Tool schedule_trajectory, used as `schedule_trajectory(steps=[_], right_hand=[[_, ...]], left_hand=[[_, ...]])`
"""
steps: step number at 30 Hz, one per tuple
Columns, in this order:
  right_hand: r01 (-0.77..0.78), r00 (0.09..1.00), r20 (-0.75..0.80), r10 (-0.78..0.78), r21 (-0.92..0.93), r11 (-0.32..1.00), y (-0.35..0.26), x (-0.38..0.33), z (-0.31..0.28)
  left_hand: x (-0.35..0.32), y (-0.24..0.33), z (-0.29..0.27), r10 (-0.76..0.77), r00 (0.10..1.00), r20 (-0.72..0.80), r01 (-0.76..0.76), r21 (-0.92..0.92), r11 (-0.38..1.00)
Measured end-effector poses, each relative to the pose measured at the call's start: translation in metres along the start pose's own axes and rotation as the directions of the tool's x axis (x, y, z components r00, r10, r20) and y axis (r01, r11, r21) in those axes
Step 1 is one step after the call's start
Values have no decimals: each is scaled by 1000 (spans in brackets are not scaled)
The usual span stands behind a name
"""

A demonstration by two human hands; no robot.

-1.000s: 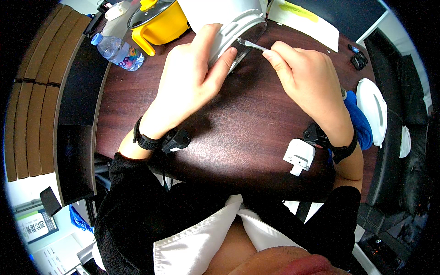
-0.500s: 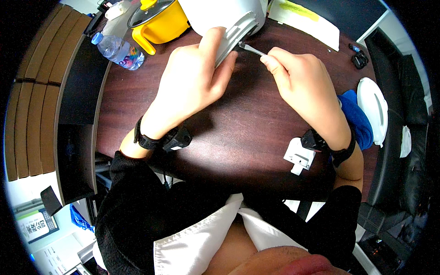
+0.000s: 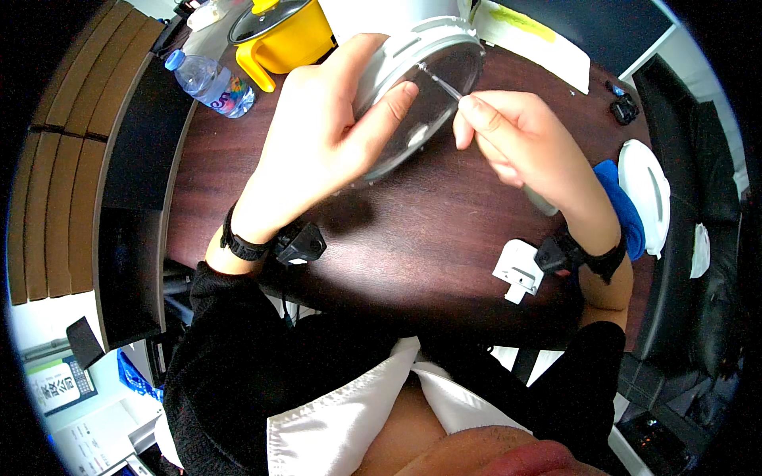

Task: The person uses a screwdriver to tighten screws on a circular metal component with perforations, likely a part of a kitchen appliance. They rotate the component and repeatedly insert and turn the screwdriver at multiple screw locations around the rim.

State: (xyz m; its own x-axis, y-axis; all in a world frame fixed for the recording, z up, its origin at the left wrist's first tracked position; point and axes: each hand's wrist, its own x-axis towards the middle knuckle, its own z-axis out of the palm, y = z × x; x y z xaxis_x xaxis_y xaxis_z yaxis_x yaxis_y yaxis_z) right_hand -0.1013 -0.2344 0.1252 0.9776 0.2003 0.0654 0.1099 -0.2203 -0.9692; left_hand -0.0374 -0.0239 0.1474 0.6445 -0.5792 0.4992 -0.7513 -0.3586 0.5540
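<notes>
Lid-like disc [image 3: 429, 107], round, with a transparent centre and white rim, gripped by the left hand [image 3: 317, 119]: thumb on the transparent face, fingers behind. The disc lies to the left of the right hand [image 3: 516, 131], tilted, its long apparent axis running from beside the left palm away to the upper right. The left hand, in contact, is nearer. The right hand pinches a slim, silvery metal tool [image 3: 444, 84] pointing away and leftward to the disc's inner rim; whether its tip touches cannot be told. Beyond the left hand stand a curved white vessel [image 3: 373, 16] and a yellow, glass-lidded pot [image 3: 298, 41]. Beside the right forearm lies a bright-blue cloth [image 3: 629, 208]; nearer the body, a small white plastic bracket [image 3: 517, 268] rests on the dark wood-grain table [image 3: 421, 230].
</notes>
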Motion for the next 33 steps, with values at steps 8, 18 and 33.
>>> schedule_trajectory(steps=[8, 18, 33], right_hand=[[117, 896, -195, -400, -764, 634, -3, -3, 2], [96, 909, -185, -373, -778, 621, -2, -4, 7], [44, 907, -89, -412, -952, 304, -30, -15, 4]], left_hand=[[1, -29, 5, -19, 999, -32, 15, -100, 995], [0, -15, 6, -33, 999, 10, 33, -119, 992], [0, 1, 2, 22, 998, 53, -20, -22, 1000]])
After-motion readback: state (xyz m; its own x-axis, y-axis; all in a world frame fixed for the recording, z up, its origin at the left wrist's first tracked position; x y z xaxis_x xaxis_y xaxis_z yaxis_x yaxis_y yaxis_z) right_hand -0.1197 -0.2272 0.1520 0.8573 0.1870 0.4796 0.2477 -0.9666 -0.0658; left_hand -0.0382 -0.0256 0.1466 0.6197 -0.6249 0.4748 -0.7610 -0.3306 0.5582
